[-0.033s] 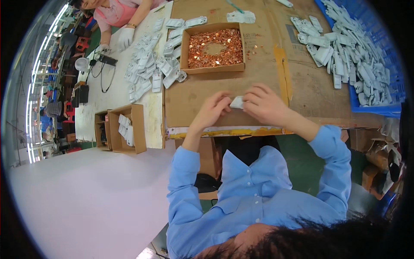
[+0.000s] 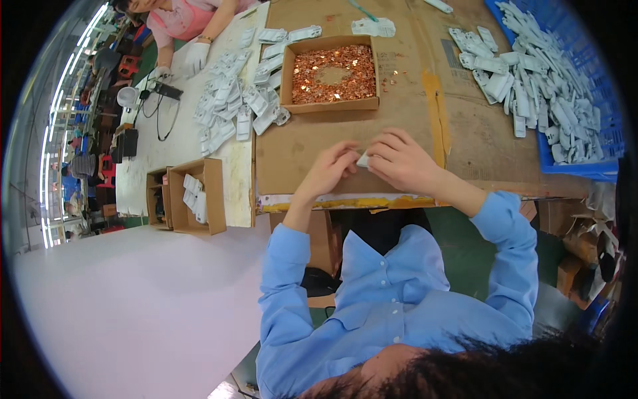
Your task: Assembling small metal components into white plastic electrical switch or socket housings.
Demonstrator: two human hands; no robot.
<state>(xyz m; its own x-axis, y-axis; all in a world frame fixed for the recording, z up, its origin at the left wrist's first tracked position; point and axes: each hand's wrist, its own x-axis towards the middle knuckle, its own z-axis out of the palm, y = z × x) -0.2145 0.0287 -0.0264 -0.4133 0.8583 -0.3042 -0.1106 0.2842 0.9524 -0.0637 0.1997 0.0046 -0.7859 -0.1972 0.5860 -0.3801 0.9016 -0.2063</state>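
A small white plastic casing [image 2: 363, 160] is held between my hands, just above the cardboard-covered table. My left hand [image 2: 330, 168] is closed, its curled fingers and thumb at the left end of the casing. From the other side, my right hand [image 2: 404, 161] grips the casing and hides most of it. Beyond my hands stands an open cardboard box [image 2: 330, 107], filled with small shiny copper-coloured metal pieces [image 2: 312, 88]. Several similar white casings [image 2: 229, 93] lie heaped to the left of that box.
A blue plastic crate [image 2: 578, 169] full of white casings stands at the right, some spilling onto the table. Lower left is a small cardboard box [image 2: 216, 199] with casings inside. Across the table, a co-worker's gloved hand [image 2: 196, 58] rests near a black device [image 2: 166, 90] with a cable.
My right hand has shifted slightly left and covers more of the white casing. My left hand has barely moved.
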